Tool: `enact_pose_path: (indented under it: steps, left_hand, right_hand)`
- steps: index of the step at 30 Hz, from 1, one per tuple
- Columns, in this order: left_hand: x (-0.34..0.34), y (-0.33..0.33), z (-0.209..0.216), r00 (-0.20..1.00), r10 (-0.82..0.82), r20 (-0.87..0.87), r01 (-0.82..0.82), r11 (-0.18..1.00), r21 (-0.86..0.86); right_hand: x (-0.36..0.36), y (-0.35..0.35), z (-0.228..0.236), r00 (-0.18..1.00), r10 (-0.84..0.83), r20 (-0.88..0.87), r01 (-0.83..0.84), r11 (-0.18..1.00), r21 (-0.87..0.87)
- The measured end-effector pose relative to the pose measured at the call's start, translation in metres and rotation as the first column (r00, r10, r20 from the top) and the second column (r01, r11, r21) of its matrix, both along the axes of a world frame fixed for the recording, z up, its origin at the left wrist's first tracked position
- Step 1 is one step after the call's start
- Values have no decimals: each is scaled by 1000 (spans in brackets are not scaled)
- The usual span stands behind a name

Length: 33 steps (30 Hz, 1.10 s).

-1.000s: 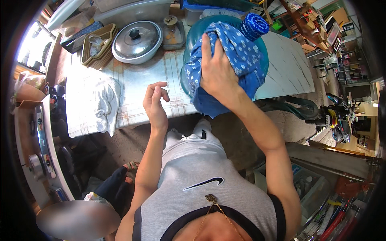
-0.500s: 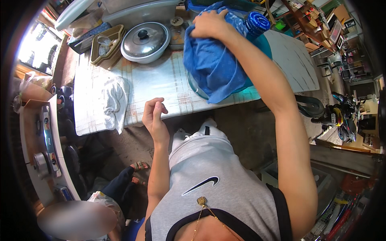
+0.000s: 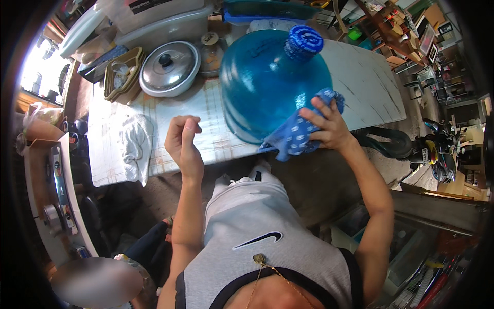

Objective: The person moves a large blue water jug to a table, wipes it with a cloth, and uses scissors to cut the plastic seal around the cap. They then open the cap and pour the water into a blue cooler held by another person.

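A large blue water jug (image 3: 257, 77) stands upright on the table, its blue cap (image 3: 303, 42) uppermost. My right hand (image 3: 329, 126) grips a blue patterned cloth (image 3: 293, 136) against the jug's near right side, and part of the cloth hangs below my fingers by the table's front edge. My left hand (image 3: 182, 139) is raised above the front of the table, left of the jug. Its fingers are curled closed and it touches neither the jug nor the cloth; nothing shows in it.
A white cloth (image 3: 136, 144) lies on the table (image 3: 175, 116) at left. Behind it are a lidded pot (image 3: 170, 69), a woven basket (image 3: 123, 74), a jar (image 3: 210, 54) and clear plastic bins (image 3: 159, 23). A person (image 3: 139, 273) is at lower left; a motorcycle (image 3: 437, 154) stands at right.
The blue cloth has come off the jug's top and moved down its near right side with my right hand. The jug is now uncovered. My left hand stays curled, slightly further left.
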<state>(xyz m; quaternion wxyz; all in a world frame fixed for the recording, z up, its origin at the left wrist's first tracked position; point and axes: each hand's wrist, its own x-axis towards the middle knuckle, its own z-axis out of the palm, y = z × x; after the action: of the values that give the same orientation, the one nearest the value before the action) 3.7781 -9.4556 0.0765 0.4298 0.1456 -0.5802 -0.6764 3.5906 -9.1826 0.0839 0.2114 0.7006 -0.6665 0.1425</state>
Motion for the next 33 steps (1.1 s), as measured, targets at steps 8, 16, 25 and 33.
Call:
enact_pose_path:
  steps: [8,16,25,33]
  left_hand:
    - [-99,25,26,992,118,-32,-122,927,-355]
    - [-105,36,27,917,370,152,-218,782,-584]
    - [-107,33,29,858,456,239,-250,775,-580]
    - [-110,31,27,861,439,256,-270,821,-503]
  right_hand:
    - [-95,-17,9,742,-68,667,59,998,36]
    - [-197,-141,27,632,132,763,-366,920,144]
    - [-153,-106,92,-196,-126,973,-342,938,52]
    - [-192,-120,-42,-605,28,796,-203,961,-189]
